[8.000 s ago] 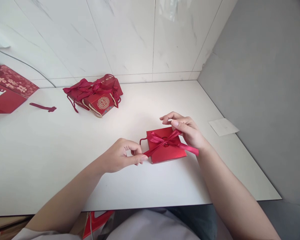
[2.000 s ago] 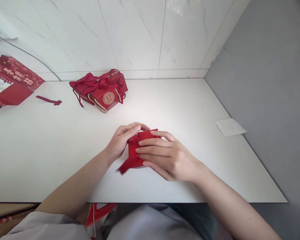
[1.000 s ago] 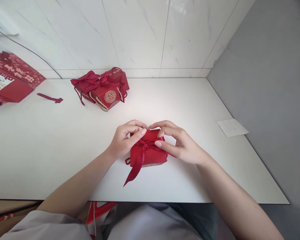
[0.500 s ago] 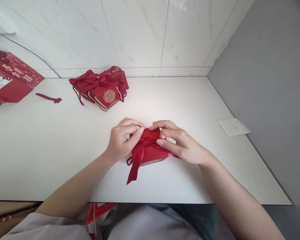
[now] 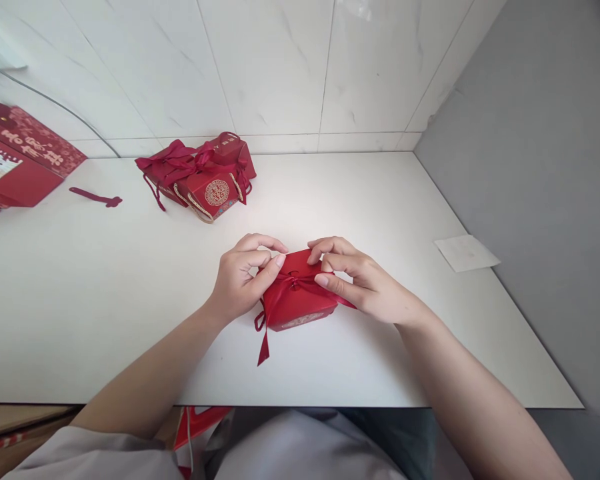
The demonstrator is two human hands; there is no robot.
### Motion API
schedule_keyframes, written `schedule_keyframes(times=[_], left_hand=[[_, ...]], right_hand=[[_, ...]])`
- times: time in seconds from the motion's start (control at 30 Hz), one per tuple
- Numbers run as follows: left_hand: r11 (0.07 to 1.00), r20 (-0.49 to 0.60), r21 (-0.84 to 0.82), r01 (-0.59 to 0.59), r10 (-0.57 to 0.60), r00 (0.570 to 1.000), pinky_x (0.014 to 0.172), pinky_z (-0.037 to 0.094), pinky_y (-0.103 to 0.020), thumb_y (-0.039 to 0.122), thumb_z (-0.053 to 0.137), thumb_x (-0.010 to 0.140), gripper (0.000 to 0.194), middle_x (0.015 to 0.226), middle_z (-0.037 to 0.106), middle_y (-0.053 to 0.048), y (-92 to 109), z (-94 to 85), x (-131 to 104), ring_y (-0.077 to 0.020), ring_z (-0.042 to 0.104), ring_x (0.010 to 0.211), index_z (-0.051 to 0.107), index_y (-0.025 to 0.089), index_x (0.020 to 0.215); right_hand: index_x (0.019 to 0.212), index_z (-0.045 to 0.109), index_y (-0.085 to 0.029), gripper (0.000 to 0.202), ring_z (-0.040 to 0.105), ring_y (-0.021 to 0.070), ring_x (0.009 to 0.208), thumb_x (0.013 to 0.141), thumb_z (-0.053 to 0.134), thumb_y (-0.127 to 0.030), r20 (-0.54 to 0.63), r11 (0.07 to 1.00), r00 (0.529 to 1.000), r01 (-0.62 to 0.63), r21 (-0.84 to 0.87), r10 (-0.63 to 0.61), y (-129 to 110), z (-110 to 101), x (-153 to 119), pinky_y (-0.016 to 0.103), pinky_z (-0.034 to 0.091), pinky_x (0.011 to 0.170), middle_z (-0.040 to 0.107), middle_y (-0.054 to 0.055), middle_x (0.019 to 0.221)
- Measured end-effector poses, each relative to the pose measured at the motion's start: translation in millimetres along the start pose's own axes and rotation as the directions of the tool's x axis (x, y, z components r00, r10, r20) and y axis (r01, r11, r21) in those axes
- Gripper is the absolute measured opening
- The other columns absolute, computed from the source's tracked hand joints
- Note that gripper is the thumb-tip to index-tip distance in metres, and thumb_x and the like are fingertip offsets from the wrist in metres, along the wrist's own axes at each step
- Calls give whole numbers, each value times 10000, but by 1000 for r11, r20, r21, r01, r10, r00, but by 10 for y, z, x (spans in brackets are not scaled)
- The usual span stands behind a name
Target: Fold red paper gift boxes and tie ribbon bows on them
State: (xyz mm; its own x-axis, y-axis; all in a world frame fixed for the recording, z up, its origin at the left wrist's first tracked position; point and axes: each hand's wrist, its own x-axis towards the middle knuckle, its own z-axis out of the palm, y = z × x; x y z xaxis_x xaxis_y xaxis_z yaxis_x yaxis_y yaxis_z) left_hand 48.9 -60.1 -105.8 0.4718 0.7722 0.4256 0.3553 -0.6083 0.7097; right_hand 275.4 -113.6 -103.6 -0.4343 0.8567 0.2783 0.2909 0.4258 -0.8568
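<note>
A small red gift box (image 5: 305,311) lies on the white table before me, with a dark red ribbon (image 5: 279,289) knotted across its top. My left hand (image 5: 245,273) is at the box's left side, thumb and fingers pinching the ribbon near the top left edge. On the right, my right hand (image 5: 363,277) pinches the ribbon between thumb and forefinger, its other fingers resting over the box's far top edge. One ribbon tail hangs down over the front left onto the table. A red cord loop sticks out at the box's left side.
Several finished-looking red boxes (image 5: 205,177) with bows and cords are grouped near the tiled wall. A larger red box (image 5: 30,153) stands at far left, with a dark red strip (image 5: 96,197) beside it. A white paper (image 5: 467,253) lies by the right edge.
The ribbon's left part has been drawn aside and its hanging tail looks narrower. My right fingers have shifted slightly right, showing more of the box top.
</note>
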Motion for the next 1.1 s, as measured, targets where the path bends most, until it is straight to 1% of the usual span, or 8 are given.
schedule_keyframes(times=[0.2, 0.3, 0.4, 0.47, 0.57, 0.67, 0.83, 1.1], left_hand=[[982, -79, 136, -133, 144, 986, 706, 486, -313, 155, 576, 880, 380, 927, 690, -52, -40, 13, -1, -161, 632, 800, 486, 166, 510], [884, -103, 369, -286, 345, 933, 718, 469, -342, 139, 619, 833, 338, 910, 717, -41, -52, -12, 0, -184, 618, 813, 483, 172, 525], [785, -56, 525, -329, 417, 907, 718, 445, -371, 152, 626, 825, 298, 918, 732, -35, -47, -45, 5, -210, 615, 834, 511, 181, 552], [788, -21, 522, -327, 395, 918, 720, 443, -375, 161, 609, 842, 300, 913, 728, -41, -35, -60, 11, -211, 607, 833, 515, 181, 557], [905, 10, 325, -275, 287, 958, 752, 470, -357, 167, 560, 888, 326, 900, 703, -54, -7, -75, 18, -192, 596, 843, 512, 175, 565], [989, 38, 75, -125, 122, 992, 823, 486, -351, 206, 507, 939, 366, 930, 692, -64, 15, -83, 23, -189, 610, 913, 535, 172, 576], [982, 81, -167, 88, -75, 994, 870, 487, -359, 326, 454, 982, 425, 1008, 685, -71, 8, -83, 29, -199, 630, 951, 578, 177, 604], [985, 92, -108, 138, -128, 987, 938, 459, -360, 313, 578, 916, 338, 1019, 660, -58, 39, -72, 27, -198, 622, 1006, 514, 175, 614]], right_hand=[[789, 529, -222, 212, 462, 206, 1272, 993, 489, -258, 0, 1000, 1000, -22, 4, 22, -1, -16, 7, 368, 395, 1053, 549, 51, 1131], [773, 516, -220, 225, 450, 209, 1287, 992, 491, -264, 3, 1000, 1000, -25, 8, 25, 8, -15, 12, 373, 383, 1070, 549, 52, 1130], [769, 517, -222, 225, 447, 215, 1291, 989, 498, -265, 5, 999, 1000, -31, 16, 30, 13, -12, 11, 382, 384, 1067, 551, 53, 1132], [769, 522, -223, 218, 448, 219, 1293, 983, 509, -261, -1, 999, 999, -34, 25, 34, 14, -11, 5, 388, 386, 1061, 554, 52, 1132], [757, 534, -220, 216, 460, 226, 1288, 968, 540, -263, -33, 997, 998, -44, 67, 46, 16, -11, -7, 395, 378, 1068, 557, 52, 1134], [715, 537, -211, 266, 482, 235, 1266, 961, 559, -312, -77, 986, 993, -75, 151, 87, 28, -8, -11, 400, 371, 1066, 560, 49, 1169], [718, 566, -214, 328, 523, 239, 1220, 978, 512, -407, -106, 943, 981, -121, 310, 160, 78, 18, 15, 405, 416, 1010, 551, 61, 1229], [615, 536, -211, 379, 428, 251, 1355, 953, 565, -380, -170, 957, 977, -75, 281, 126, 85, 23, 18, 416, 372, 1081, 584, 62, 1211]])
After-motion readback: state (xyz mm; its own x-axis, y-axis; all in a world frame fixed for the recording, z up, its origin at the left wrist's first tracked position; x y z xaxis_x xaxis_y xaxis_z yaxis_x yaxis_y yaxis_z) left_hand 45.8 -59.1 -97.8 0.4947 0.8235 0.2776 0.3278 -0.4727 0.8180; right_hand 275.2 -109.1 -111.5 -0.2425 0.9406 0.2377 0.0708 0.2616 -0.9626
